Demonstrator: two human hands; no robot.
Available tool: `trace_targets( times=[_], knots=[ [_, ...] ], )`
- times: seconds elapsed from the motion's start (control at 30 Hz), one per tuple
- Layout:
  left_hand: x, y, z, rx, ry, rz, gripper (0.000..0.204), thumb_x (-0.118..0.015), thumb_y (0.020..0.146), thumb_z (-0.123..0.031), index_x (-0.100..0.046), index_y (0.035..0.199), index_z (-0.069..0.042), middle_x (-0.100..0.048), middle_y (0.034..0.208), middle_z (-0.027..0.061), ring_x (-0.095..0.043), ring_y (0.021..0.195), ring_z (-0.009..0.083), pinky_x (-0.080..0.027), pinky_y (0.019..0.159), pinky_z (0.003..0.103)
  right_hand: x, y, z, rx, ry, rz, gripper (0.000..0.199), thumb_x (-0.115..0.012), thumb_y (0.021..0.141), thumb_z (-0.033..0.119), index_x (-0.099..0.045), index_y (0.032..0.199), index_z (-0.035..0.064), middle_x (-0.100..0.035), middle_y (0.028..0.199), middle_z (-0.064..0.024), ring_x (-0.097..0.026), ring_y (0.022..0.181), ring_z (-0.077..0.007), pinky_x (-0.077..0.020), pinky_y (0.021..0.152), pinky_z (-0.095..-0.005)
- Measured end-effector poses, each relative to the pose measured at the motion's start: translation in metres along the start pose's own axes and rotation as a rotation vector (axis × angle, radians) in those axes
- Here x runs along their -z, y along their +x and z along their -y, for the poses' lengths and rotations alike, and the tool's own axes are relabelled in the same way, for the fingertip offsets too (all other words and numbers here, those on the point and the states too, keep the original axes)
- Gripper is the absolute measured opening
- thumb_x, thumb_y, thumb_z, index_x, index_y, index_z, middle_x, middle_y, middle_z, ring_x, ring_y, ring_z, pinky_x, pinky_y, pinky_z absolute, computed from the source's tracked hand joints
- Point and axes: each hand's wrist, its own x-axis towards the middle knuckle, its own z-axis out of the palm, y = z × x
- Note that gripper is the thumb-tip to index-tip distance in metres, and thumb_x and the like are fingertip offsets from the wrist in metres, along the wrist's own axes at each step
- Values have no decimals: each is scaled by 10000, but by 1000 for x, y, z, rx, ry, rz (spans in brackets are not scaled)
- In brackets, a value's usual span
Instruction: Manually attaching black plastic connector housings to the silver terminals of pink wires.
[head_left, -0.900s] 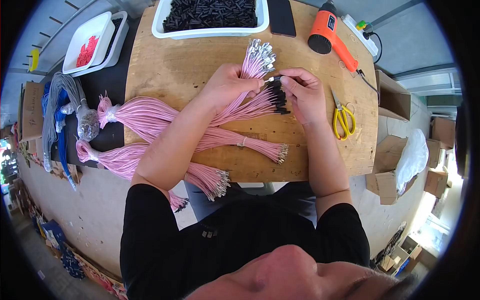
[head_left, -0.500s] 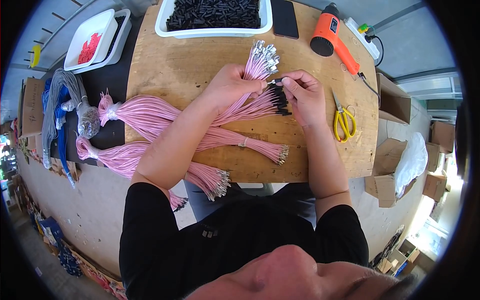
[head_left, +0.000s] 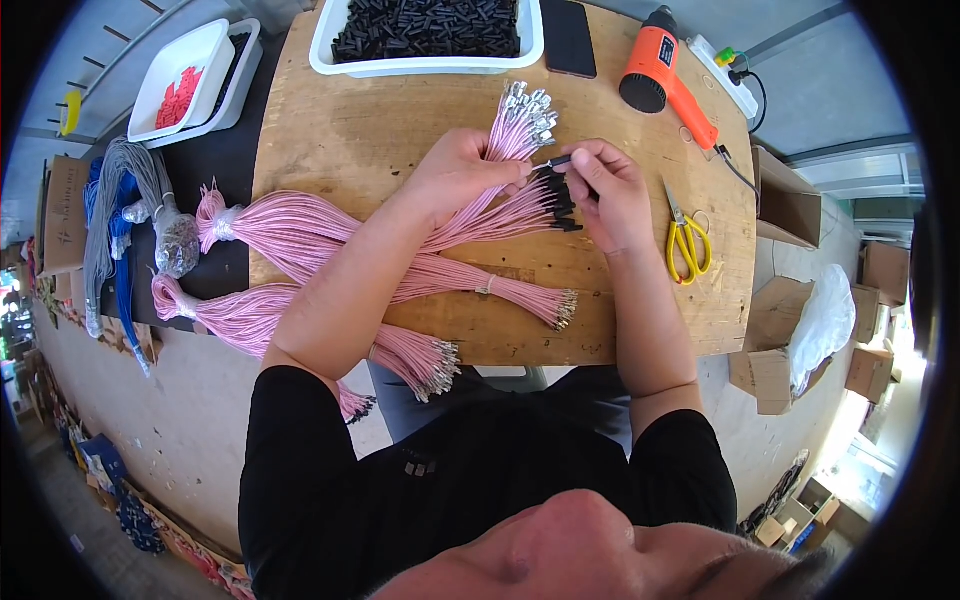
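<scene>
My left hand [head_left: 468,175] is closed round a bundle of pink wires [head_left: 505,148], whose bare metal terminals [head_left: 524,112] fan out beyond the fingers. A single wire end sticks out from that hand's fingertips toward the right. At this end is a small black sleeve [head_left: 560,161], pinched between thumb and fingers of my right hand [head_left: 610,190]. How far it covers the terminal is too small to tell. Just below, several pink wires end in black sleeves [head_left: 563,208], spread out on the wooden table [head_left: 350,120].
A white tray [head_left: 430,68] of black sleeves stands at the back, beside a dark phone [head_left: 570,40]. An orange heat gun [head_left: 655,72] and yellow-handled scissors [head_left: 688,245] lie on the right. More pink wire bundles [head_left: 290,220] cross the table under my left forearm.
My right hand's fingers have shifted slightly along the black sleeve, and more of the sleeve shows between the two hands. My left hand stays in place with the wires.
</scene>
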Motion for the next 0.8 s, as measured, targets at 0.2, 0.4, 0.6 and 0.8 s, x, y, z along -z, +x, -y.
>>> trace_targets(
  times=[0.2, 0.4, 0.6, 0.8],
  knots=[
    [0, 0, 0, -3, 20, 21, 180, -743, 864, -104, -688, 961, 37, -705, 863, 86, -653, 768, 133, -531, 730, 267, 7, 2, 1, -213, 218, 89, 201, -605, 998, 180, -638, 1051, -11, -685, 896, -95, -435, 572, -61, -299, 462, -183],
    [-1, 0, -2, 16, 59, 27, 190, -748, 861, -112, -684, 959, 37, -702, 855, 83, -650, 760, 134, -529, 726, 269, 5, 1, -2, -247, 225, 134, 162, -623, 988, 169, -631, 990, 6, -685, 882, -100, -443, 572, -60, -303, 461, -185],
    [-1, -1, -2, 13, 49, 30, 189, -748, 861, -113, -686, 955, 38, -705, 855, 83, -651, 758, 129, -531, 719, 264, 3, 1, -1, -225, 202, 103, 127, -644, 970, 136, -631, 983, 10, -685, 861, -92, -451, 578, -60, -316, 468, -184],
    [-2, -1, -3, 10, 56, 28, 184, -749, 861, -111, -689, 954, 37, -708, 855, 81, -652, 751, 125, -530, 713, 260, 1, 0, -2, -229, 195, 100, 131, -650, 966, 135, -636, 984, 6, -686, 858, -99, -453, 584, -65, -316, 465, -185]
  ],
)
